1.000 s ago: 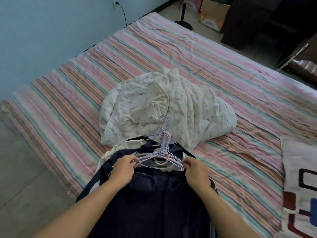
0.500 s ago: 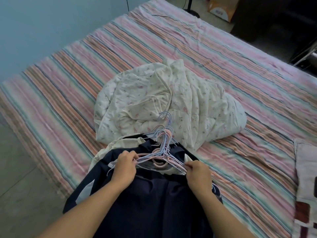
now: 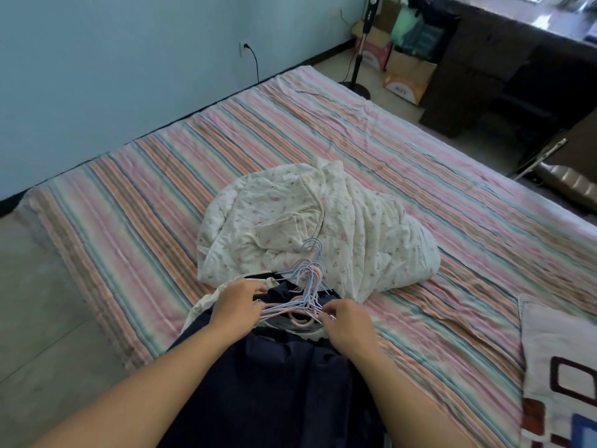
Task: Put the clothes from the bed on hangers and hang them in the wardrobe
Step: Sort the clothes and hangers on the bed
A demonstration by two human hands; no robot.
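A bundle of thin pale blue and pink hangers (image 3: 305,291) lies on a pile of clothes at the near edge of the striped bed (image 3: 323,140). A dark navy garment (image 3: 274,383) tops the pile, with a cream garment (image 3: 206,302) showing beneath it on the left. My left hand (image 3: 237,305) grips the left ends of the hangers. My right hand (image 3: 347,324) pinches their right ends. The hanger hooks point away from me toward a crumpled white floral quilt (image 3: 323,227).
A patterned pillow (image 3: 562,376) lies at the bed's right. Beyond the bed stand a fan pole (image 3: 360,56), cardboard boxes (image 3: 407,77) and dark furniture (image 3: 504,59). A blue wall (image 3: 113,59) runs along the left; bare floor (image 3: 38,318) lies beside the bed.
The view has tilted up, showing more of the room. Both hands stay on the hangers; the left hand has slid slightly inward along them.
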